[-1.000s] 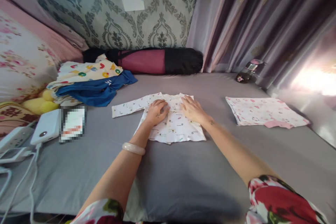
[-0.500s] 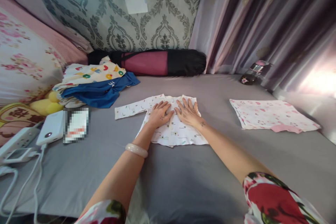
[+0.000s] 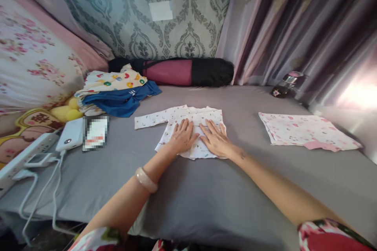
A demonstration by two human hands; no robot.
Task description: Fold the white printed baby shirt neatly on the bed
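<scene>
A small white printed baby shirt lies spread on the grey sheet, its left-hand sleeve stretched out to the side. The other sleeve does not show; it looks tucked in or folded over. My left hand rests flat on the front of the shirt, fingers spread. Beside it, my right hand presses flat on the other half, also with fingers apart. Both palms cover the lower middle of the garment. Neither hand grips the cloth.
Right of the shirt lies a folded pink-and-white printed cloth. A pile of clothes sits back left, near a power bank and power strip with cables. A long black-and-maroon bag lines the wall; a dark jar stands by the curtain.
Both hands have slid down the shirt toward its lower hem, staying flat on it. The camera view has shifted slightly.
</scene>
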